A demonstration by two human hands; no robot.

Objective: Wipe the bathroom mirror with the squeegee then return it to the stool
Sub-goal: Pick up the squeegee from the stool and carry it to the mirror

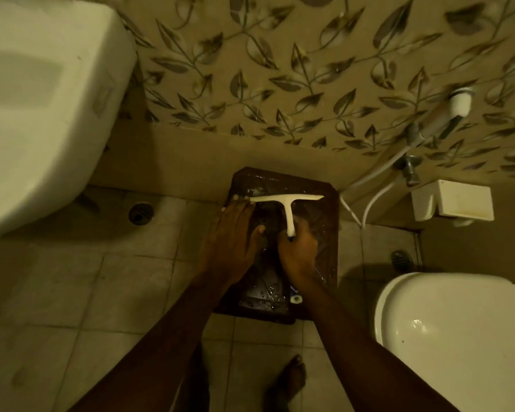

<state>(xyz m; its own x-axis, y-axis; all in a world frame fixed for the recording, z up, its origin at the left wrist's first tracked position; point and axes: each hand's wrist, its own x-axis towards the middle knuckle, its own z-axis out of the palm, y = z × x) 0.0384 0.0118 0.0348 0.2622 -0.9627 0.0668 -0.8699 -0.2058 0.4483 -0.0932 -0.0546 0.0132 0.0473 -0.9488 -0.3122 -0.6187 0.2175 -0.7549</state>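
Bare forearms reached down from the near edge toward a dark stool point(327, 233) standing on the tiled floor point(101, 292) against the far wall, between the sink point(42, 114) on the left and the toilet point(458, 337) on the right. On the stool lay the squeegee point(287, 200) — a pale T, its blade running left to right along the far part of the seat, its handle pointing near.

The right hand point(299, 254) was curled shut round the near end of the handle. The left hand point(235, 236) lay flat and spread, fingers together, on the stool's left side, its fingertips touching or just beside the blade's left end; it gripped nothing.

Whether this was the pick-up or the put-back could not be told from one look. Either way, the step probably wanted the handle held firmly, since the seat looked wet — droplets glinted on it — and the left hand steadying the stool so it did not skid on the tiles. If lifting, raising the blade level would likely keep it from catching the seat's edge.

The squeegee looked light, rigid plastic, cream with a dark tip at the handle's end.
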